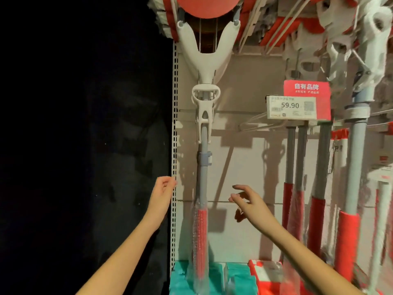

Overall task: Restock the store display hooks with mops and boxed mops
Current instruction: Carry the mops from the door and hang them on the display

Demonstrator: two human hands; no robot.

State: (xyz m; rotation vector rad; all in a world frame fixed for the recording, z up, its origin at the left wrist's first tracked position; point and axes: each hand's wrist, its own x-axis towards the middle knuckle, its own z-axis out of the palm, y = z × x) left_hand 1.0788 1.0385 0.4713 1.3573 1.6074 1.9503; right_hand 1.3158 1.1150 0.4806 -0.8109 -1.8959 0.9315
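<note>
A mop [203, 167] hangs head-up against the white back panel, with a white forked yoke, a grey pole and a red grip wrapped in clear plastic. Its red head [209, 5] is at the top edge. My left hand [162, 189] is just left of the pole with fingers loosely curled and nothing in it. My right hand [247, 202] is to the right of the pole, fingers spread, empty. Neither hand touches the mop.
Several more mops [319, 188] with grey poles and red grips hang to the right. A price tag reading 59.90 [291, 107] sits on an empty wire hook [255, 122]. Teal packages [182, 279] and a red box [268, 273] lie below. Dark space is left of the perforated upright [174, 145].
</note>
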